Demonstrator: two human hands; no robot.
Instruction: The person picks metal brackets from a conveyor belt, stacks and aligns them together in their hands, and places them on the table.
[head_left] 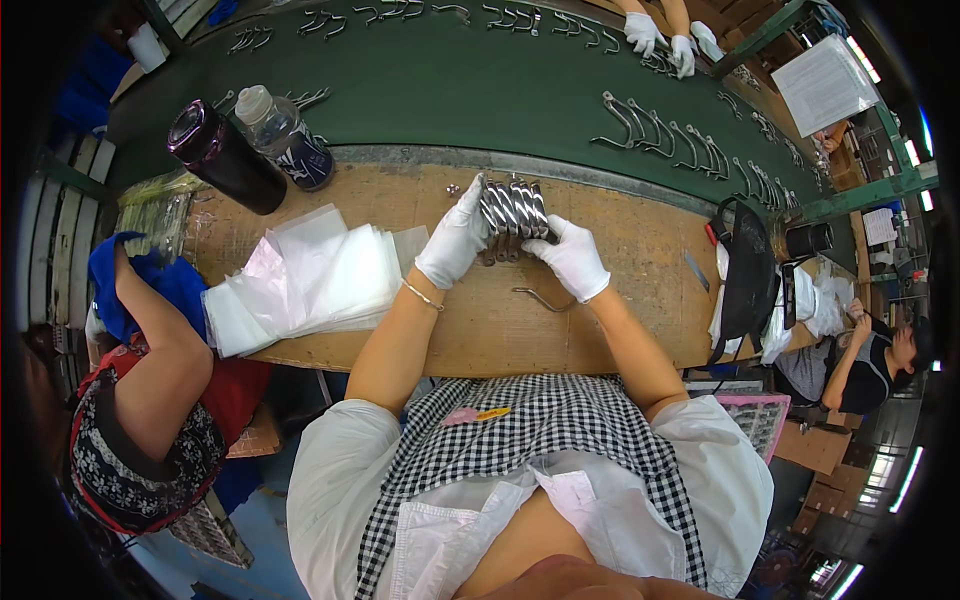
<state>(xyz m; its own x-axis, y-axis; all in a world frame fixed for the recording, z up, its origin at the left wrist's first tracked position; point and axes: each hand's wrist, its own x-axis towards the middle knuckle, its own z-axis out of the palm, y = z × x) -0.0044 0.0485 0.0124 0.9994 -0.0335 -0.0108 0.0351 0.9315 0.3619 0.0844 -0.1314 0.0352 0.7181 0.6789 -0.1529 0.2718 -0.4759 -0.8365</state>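
Between my two gloved hands stands a bundle of shiny, curved metal wrenches point(513, 212), held side by side above the cardboard-covered bench point(480, 335). My left hand point(456, 238), in a white glove, is closed against the bundle's left side. From the right, my right hand point(574, 262), also gloved in white, grips the lower right of the bundle with its fingers. One loose curved wrench point(543, 298) lies on the bench, just below my right hand. A small metal piece point(453, 189) rests left of the bundle.
Clear plastic bags point(320, 280) lie in a pile at left. Behind them stand a dark flask point(225, 160) and a plastic bottle point(287, 140). Rows of wrenches point(660, 135) lie on the green conveyor belt point(430, 100). A co-worker's gloved hands point(662, 48) are at far right; a black bag point(745, 280) sits right.
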